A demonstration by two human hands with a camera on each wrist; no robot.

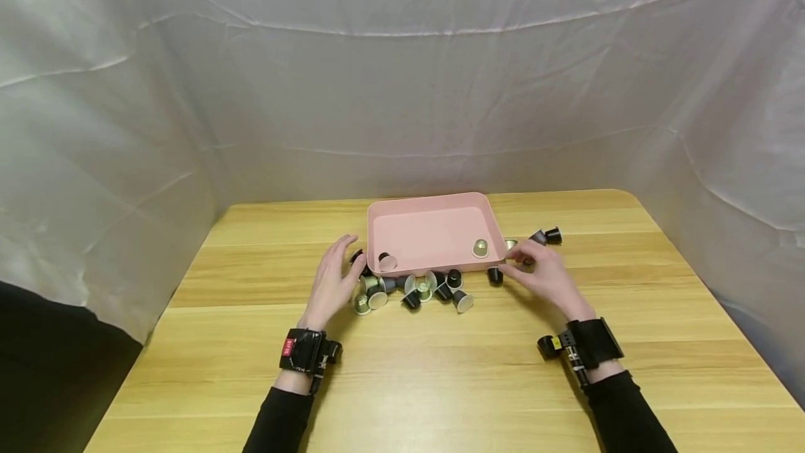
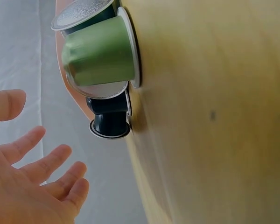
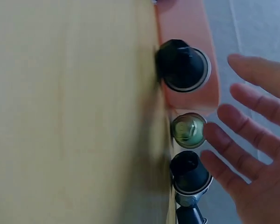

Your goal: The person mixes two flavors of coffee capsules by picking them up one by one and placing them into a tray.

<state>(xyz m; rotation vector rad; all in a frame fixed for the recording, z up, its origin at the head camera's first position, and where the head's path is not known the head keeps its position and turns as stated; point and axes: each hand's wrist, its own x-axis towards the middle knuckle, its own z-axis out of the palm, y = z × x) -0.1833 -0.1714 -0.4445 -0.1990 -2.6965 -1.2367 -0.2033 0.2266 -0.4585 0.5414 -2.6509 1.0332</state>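
Observation:
A shallow pink tray (image 1: 434, 229) holds a gold-green coffee capsule (image 1: 481, 249) near its right end and a black capsule (image 1: 386, 261) with a pale lid at its front left corner. My left hand (image 1: 330, 278) hovers beside the tray's left side, fingers spread and nothing held; in the left wrist view a green capsule (image 2: 100, 53) stands on its rim near that hand. By the tray's front right corner, my right hand (image 1: 544, 275) has loosely extended fingers. A black capsule (image 1: 495, 276) lies just left of its fingertips, and a green capsule (image 3: 188, 130) shows near them in the right wrist view.
Several black, grey and green capsules (image 1: 424, 291) lie jumbled along the tray's front edge. More black capsules (image 1: 553, 235) sit beyond the right hand. Pale fabric (image 1: 415, 89) hangs behind and beside the wooden table (image 1: 434, 376).

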